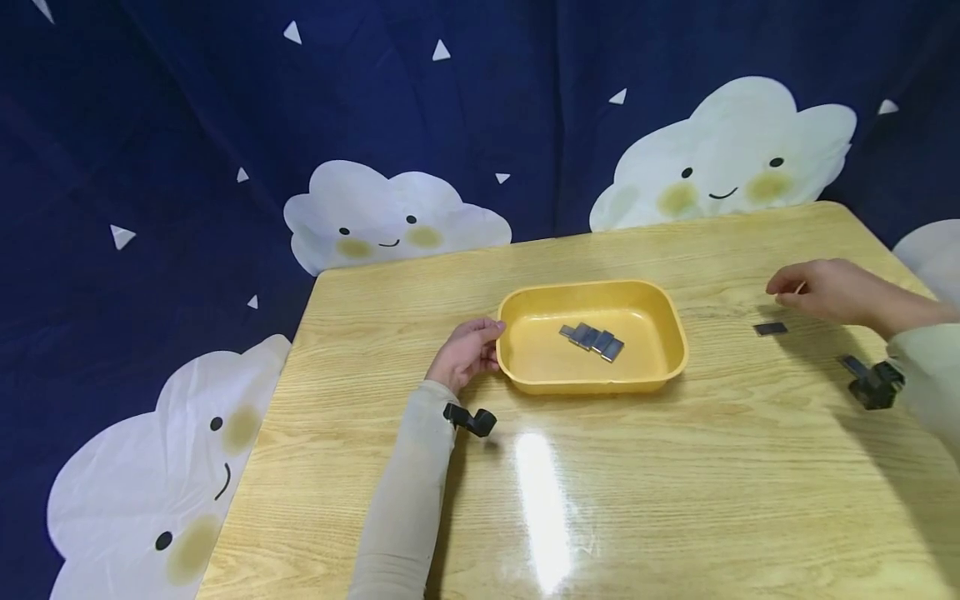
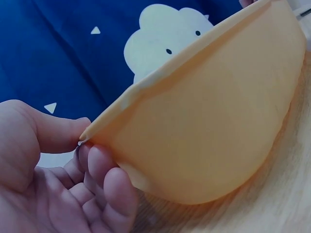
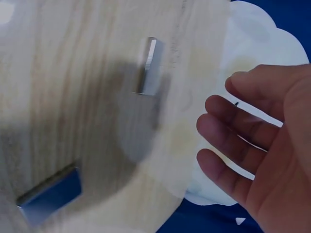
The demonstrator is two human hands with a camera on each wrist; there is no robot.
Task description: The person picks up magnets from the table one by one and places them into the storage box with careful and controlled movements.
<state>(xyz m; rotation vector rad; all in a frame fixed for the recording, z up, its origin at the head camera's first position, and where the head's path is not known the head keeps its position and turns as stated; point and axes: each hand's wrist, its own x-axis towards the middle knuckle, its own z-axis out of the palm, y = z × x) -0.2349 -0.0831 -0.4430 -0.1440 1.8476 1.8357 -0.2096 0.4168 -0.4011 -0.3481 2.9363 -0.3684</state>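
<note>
My left hand (image 1: 467, 352) pinches the left rim of a yellow plastic tray (image 1: 592, 387) between thumb and fingers, as the left wrist view also shows. Inside the tray, several small flat rectangular pieces (image 1: 591, 338), dark and shiny, lie overlapping in a row. To the right, my right hand (image 1: 828, 292) hovers over the table with loosely bent fingers and nothing between them. A similar dark piece (image 1: 770, 328) lies on the table just below it. The right wrist view shows two such pieces on the wood, a silvery-edged piece (image 3: 148, 67) and a dark-faced piece (image 3: 51, 195).
The wooden table (image 1: 337, 417) ends at a back edge against a dark blue curtain (image 1: 450, 100) printed with clouds and triangles. Black cameras are strapped to both wrists. A bright reflection falls on the wood in front of the tray.
</note>
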